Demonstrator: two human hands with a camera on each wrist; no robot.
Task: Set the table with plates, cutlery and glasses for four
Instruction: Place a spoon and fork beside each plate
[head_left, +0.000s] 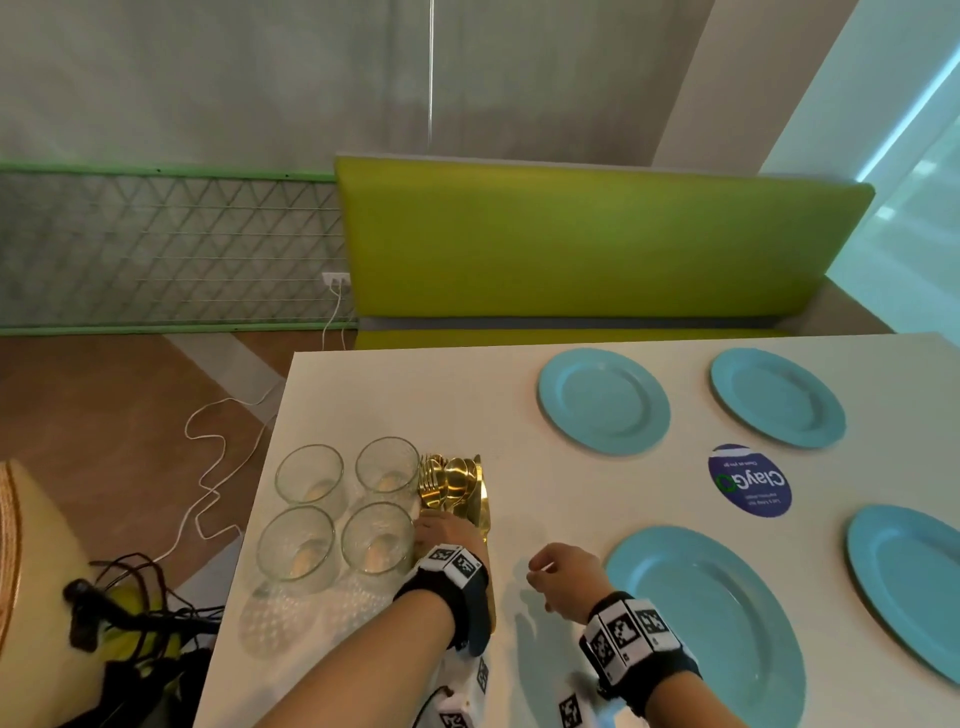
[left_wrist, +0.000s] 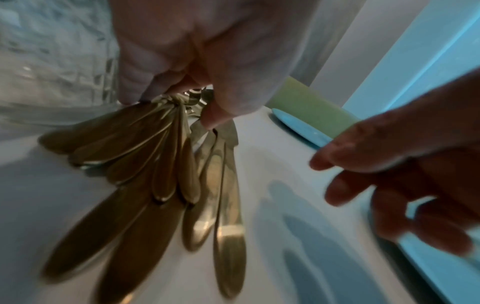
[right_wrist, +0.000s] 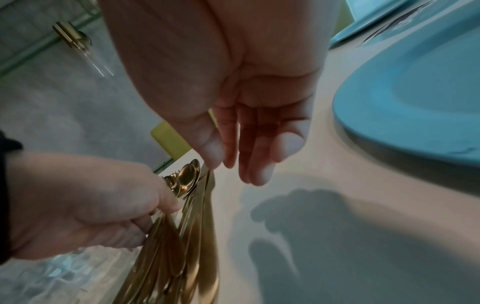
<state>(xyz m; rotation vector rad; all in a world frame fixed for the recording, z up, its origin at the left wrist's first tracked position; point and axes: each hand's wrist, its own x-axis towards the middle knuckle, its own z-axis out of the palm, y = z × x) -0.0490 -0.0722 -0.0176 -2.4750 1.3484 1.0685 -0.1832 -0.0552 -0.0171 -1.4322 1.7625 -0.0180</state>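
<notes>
Both wrists wear black bands set with square black-and-white marker tiles. Ahead of them the left hand (head_left: 441, 535) has its fingers curled down round a bundle of gold cutlery (head_left: 457, 486), clamped near the middle of the bundle, which fans out on the table (head_left: 519, 415); the left wrist view shows the handles spread toward the camera, blurred. Just right of it the right hand (head_left: 563, 574) hovers above the tabletop with fingers loosely bent and a little apart, holding nothing; its thumb tip is close to the cutlery in the right wrist view, though contact cannot be told.

Just left of the cutlery stand four clear glasses (head_left: 345, 512) in a two-by-two block near the table's left edge. Four blue plates lie to the right: the near plate (head_left: 711, 618) beside the right wrist, another near plate (head_left: 909, 582) at the right edge, and two far plates (head_left: 602, 400) (head_left: 776, 395) near the far edge. Between them a round dark blue sticker (head_left: 749, 480) sits on the pale, lightly speckled surface.

Left of the table, black cables and a yellow-green object lie beside brown flooring, where a white cord (head_left: 208, 467) snakes to a wall socket (head_left: 335, 280). Beyond the table runs a lime-green bench (head_left: 597, 239), a green-framed mesh panel (head_left: 166, 249) to its left, grey curtains above.
</notes>
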